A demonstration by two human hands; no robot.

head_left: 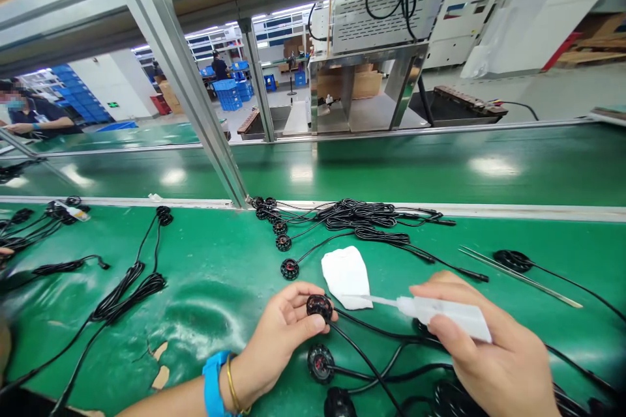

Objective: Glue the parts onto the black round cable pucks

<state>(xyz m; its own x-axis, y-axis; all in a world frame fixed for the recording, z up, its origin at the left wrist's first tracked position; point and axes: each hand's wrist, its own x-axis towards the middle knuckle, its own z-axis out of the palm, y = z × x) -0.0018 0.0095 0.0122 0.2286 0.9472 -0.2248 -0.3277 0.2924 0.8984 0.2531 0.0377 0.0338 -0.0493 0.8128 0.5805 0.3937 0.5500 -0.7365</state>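
Observation:
My left hand (288,326) pinches a small round black cable head (319,306) between thumb and fingers; its black cable trails down to the right. In my right hand (489,345) is a white squeeze bottle (447,316), tilted so that its thin nozzle points left over a folded white cloth (346,277). The nozzle tip is apart from the held cable head. Just below my left hand lies another round black cable head (321,363) with a reddish centre. More black cables run beneath my right hand, partly hidden by it.
Bundled black cables (362,214) with round heads lie along the back of the green mat. Metal tweezers (521,275) and a round black piece (512,260) are at right. More cables (122,293) lie at left. A metal post (180,78) rises behind. A masked person (39,114) sits far left.

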